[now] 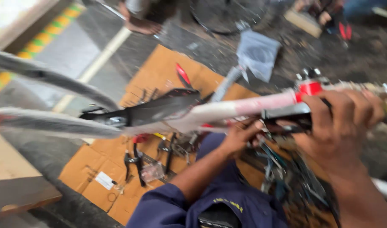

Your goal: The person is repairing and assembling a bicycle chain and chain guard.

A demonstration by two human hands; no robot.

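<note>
Closest to the lens, the right hand [343, 122] clamps around a blurred bicycle frame [244, 105], its white wrapped tube bearing a red band, while the left hand [240, 137] grips it from beneath, above tools [136, 162] scattered on cardboard [159, 76].

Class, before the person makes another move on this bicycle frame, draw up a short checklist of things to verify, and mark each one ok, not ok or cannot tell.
1. Right hand grips the bicycle frame near the red clamp: ok.
2. Left hand is under the frame: ok.
3. What the left hand holds: cannot tell, blurred.
4. Loose tools lie on the cardboard: ok.
5. Picture sharp enough to judge small fittings: not ok.
</note>
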